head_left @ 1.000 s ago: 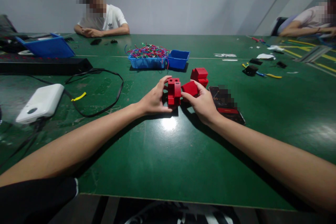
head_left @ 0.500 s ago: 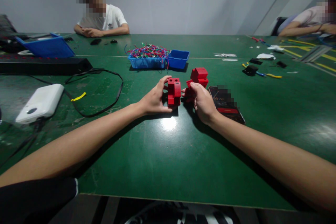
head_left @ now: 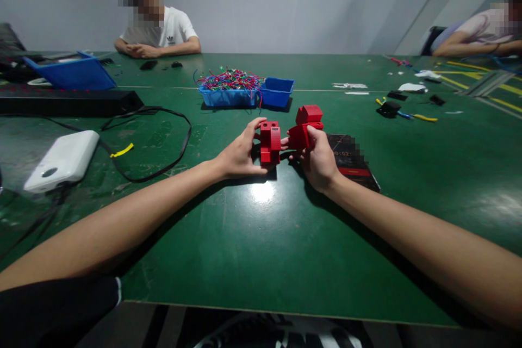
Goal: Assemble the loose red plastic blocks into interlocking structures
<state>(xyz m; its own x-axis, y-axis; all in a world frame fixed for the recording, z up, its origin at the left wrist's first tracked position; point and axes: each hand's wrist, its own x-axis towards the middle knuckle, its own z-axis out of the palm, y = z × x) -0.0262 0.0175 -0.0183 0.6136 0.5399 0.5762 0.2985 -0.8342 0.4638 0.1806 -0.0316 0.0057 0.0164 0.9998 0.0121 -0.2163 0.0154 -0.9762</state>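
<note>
My left hand (head_left: pixel 238 155) grips a red plastic block (head_left: pixel 270 142) that stands upright on the green table (head_left: pixel 261 239). My right hand (head_left: pixel 317 160) is closed round a second red plastic piece (head_left: pixel 299 136), held just right of the first, almost touching it. A third red block (head_left: pixel 310 114) sits on the table just behind the right hand.
A phone (head_left: pixel 351 160) lies right of my right hand. Two blue bins (head_left: pixel 277 92), one full of coloured wires (head_left: pixel 230 80), stand behind. A white power bank (head_left: pixel 63 159) and black cable (head_left: pixel 163 166) lie left. Two other people sit at the far side and far right.
My right hand turned its red piece and brought it up closer to the block in my left hand. The left hand stayed put.
</note>
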